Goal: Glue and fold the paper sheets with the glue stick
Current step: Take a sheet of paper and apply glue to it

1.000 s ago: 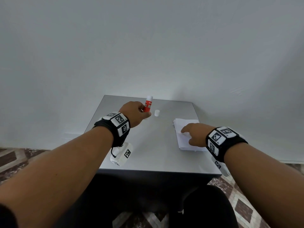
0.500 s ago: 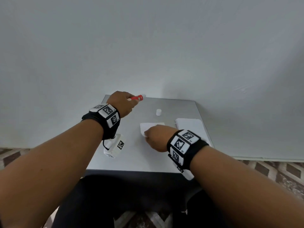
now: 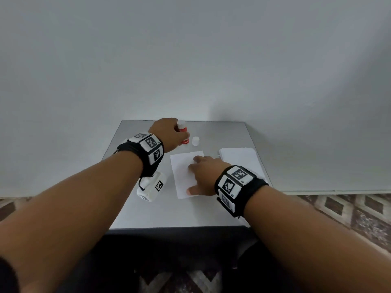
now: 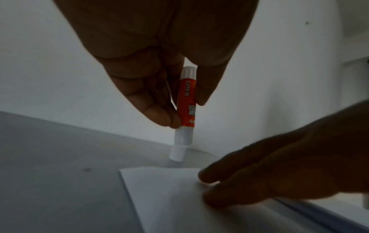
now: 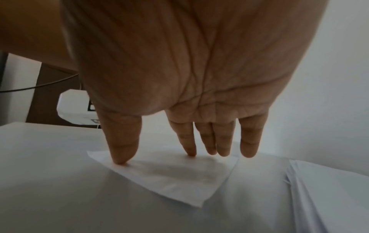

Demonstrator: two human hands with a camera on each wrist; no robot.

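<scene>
Since half a second ago, the red glue stick with white ends (image 3: 183,132) has swung from lying nearly level in my left hand (image 3: 167,133) to standing almost upright, and my right hand (image 3: 204,175) has slid the single white paper sheet (image 3: 183,172) nearer the middle of the frame and come to lie flat on it.

Counting what lies on the grey square tabletop (image 3: 169,212): one glue stick, one small white cap (image 3: 196,141), one loose sheet, and one stack of white paper sheets (image 3: 241,159) at the right of the head view, how many in it I cannot tell. Two hands, each wrist in a black band with white marker tiles.

My left hand pinches the glue stick's red barrel between thumb and fingertips (image 4: 159,116); in the left wrist view its bare white tip points down, just past the sheet's far edge, and whether it touches the table I cannot tell. The cap stands alone, just right of the stick in the head view.

My right hand is spread wide, fingers straight; the right wrist view shows the thumb and forefinger tips (image 5: 119,157) pressing the sheet, which lies flat and unfolded, its corners square, left of the stack and apart from it.
</scene>
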